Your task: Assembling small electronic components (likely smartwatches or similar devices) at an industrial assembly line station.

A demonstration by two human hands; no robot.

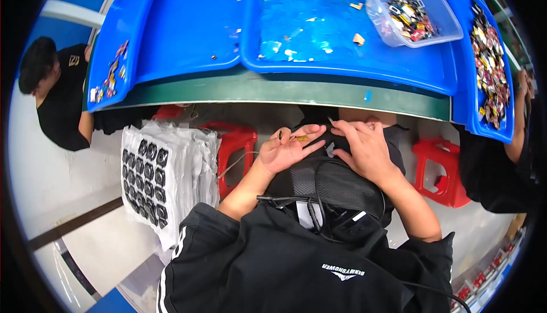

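Observation:
Over my lap, my left hand (285,152) is turned palm up with its fingers partly stretched. A small yellow-and-dark flat part (300,138) lies held against its fingers, and a tiny dark piece (280,134) shows near the thumb side. Just to the right, my right hand (364,146) is bent with its fingertips drawn together, close to the left fingertips but apart from them. A thin pale tip (330,120) pokes out by its fingers; the rest of that is hidden. Beneath both hands sits a black mesh pouch (347,185) with cables.
Ahead is a green-edged bench (273,92) with blue trays (188,28) and a clear plastic bin (379,19) of small parts. More parts fill the right-hand blue tray (508,122). Bagged trays of black round parts (145,176) stand left, near red stools (441,170). Co-workers sit on both sides.

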